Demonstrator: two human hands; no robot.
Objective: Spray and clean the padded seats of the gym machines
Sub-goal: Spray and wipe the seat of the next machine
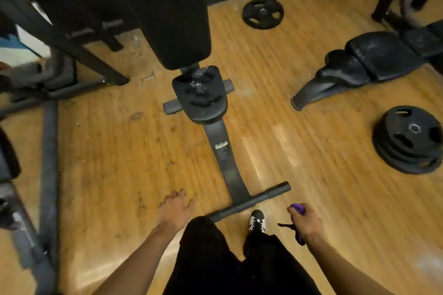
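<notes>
Head view: right fingers (293, 211) curled round purple item (298, 206); wet seat (200, 100) well ahead.

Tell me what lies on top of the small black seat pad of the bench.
Glistening wet droplets sit on the seat pad, thickest near its far end by the backrest. No cloth lies on it. The pad's underside is hidden.

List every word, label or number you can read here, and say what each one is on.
On the bench's frame beam, a white sticker: printed, but too blurred to read.
On the stacked weight plates: no lettering can be made out.
On the purple spray bottle in the right hand: no print visible.
Nothing in this view reads clearly.
</notes>
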